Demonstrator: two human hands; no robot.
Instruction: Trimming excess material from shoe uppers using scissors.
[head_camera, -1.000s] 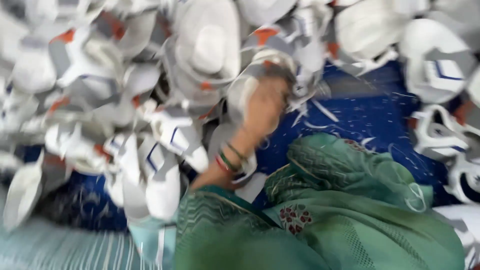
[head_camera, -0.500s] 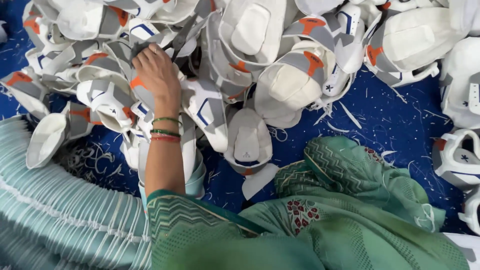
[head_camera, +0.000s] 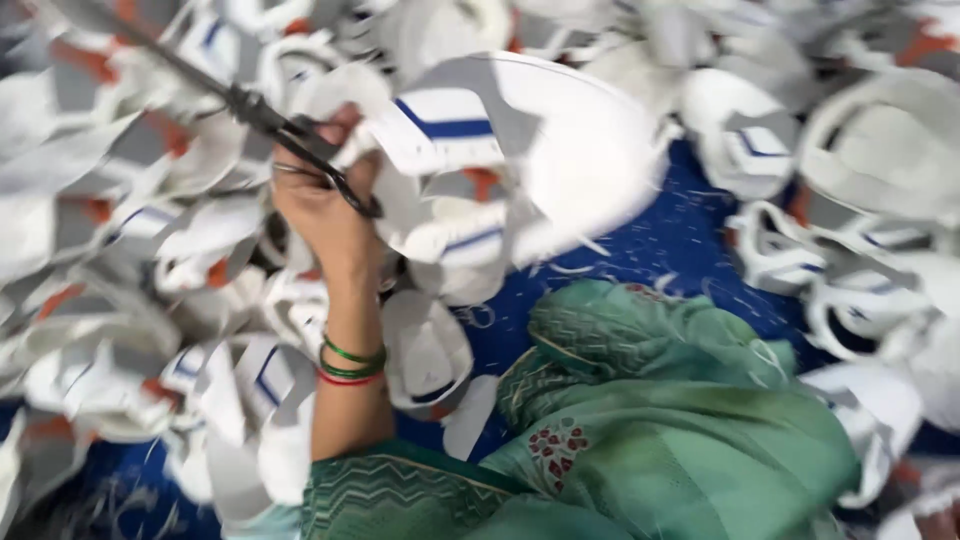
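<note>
My right hand (head_camera: 325, 210) is raised over a heap of shoe uppers. It grips dark scissors (head_camera: 270, 120) by the handles, with the blades pointing up and to the left. The same hand holds up a white shoe upper (head_camera: 520, 150) with blue stripes and a grey and orange patch, lifted clear of the pile. Green and red bangles (head_camera: 350, 362) circle the wrist. My left hand is not in view.
White, grey and orange shoe uppers (head_camera: 130, 250) lie piled to the left and across the back, with more uppers (head_camera: 860, 240) on the right. A blue mat (head_camera: 680, 240) strewn with thread scraps shows between them. My knee in green cloth (head_camera: 680, 400) fills the lower right.
The hand, earlier reaching flat into the pile, has lifted a striped shoe upper clear of it. The scissors show in the hand only now. The view has shifted and moved closer.
</note>
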